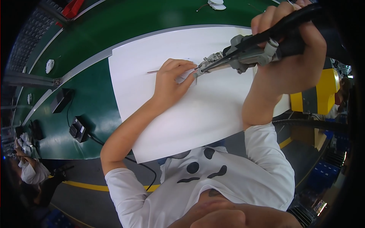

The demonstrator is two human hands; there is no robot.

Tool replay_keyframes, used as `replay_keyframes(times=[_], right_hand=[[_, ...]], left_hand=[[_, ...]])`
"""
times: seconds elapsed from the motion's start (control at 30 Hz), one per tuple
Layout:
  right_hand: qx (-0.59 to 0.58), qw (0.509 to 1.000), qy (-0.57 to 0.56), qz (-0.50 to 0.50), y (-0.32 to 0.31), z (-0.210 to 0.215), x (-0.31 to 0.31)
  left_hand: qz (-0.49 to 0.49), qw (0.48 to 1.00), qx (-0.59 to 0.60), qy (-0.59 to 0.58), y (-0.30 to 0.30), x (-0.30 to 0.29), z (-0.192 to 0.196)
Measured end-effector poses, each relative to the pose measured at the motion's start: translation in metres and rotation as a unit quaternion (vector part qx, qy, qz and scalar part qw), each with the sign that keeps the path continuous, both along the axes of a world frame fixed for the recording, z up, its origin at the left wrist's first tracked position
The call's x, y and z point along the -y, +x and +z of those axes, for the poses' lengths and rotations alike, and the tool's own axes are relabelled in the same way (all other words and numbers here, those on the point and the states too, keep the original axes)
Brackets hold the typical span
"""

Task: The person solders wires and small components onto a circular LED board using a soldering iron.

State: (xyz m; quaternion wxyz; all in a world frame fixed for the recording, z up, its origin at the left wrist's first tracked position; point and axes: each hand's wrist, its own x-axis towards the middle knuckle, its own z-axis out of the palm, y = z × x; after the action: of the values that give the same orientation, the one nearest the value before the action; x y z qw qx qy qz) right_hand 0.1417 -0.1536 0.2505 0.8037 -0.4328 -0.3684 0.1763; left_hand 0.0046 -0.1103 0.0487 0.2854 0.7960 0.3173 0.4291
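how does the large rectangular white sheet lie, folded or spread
Spread: the large rectangular white sheet lies opened out over the green tabletop.

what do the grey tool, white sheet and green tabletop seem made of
The grey tool: probably metal, satin, with bright highlights. The white sheet: likely paper or thin card, matte, thin-edged. The green tabletop: perhaps rubber or plastic, slightly glossy, showing soft reflections.

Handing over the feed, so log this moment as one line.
right hand: gripping grey-and-black tool | left hand: fingertips at tool tip, grasp unclear | surface: white sheet on green table
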Motion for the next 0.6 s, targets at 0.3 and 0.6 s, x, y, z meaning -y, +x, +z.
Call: replay_keyframes(times=[0.3,0.6], right_hand=[[0.068,0.997,0.009,0.039,-0.001,-0.006,0.009],[0.105,0.987,0.015,0.121,0.022,-0.008,0.008]], left_hand=[[0.005,1.0,0.006,-0.001,0.001,0.001,-0.003],[0.009,1.0,0.014,0.02,0.0,0.001,-0.005]])
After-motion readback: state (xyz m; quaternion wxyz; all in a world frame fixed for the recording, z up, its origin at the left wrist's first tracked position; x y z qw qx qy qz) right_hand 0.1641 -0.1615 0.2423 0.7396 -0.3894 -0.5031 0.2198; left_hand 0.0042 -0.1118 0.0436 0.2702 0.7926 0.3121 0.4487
